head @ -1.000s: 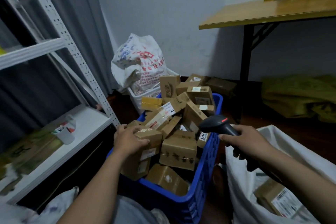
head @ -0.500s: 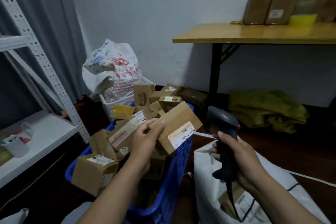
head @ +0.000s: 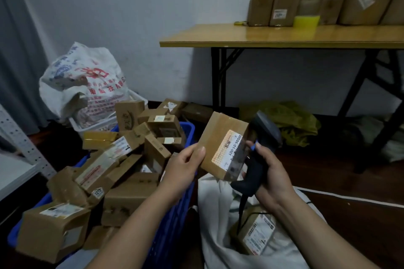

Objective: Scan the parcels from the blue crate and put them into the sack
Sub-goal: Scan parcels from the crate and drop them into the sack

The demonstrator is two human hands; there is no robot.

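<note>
**Cardboard parcel [head: 215, 137] up against the scanner [head: 269, 129]**

My left hand [head: 183, 166] pinches the parcel by its left edge, label [head: 227, 148] facing me, above the sack [head: 216, 214] mouth, just right of the blue crate [head: 175, 225]. Half a second ago it was over the crate, clear of the scanner; now its right edge meets the scanner head. Right hand [head: 273, 172] is wrapped round the scanner grip. One labelled box [head: 259, 232] lies in the sack.

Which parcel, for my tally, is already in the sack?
The labelled box inside the white sack, below the right hand; it alone lies in there.
</note>
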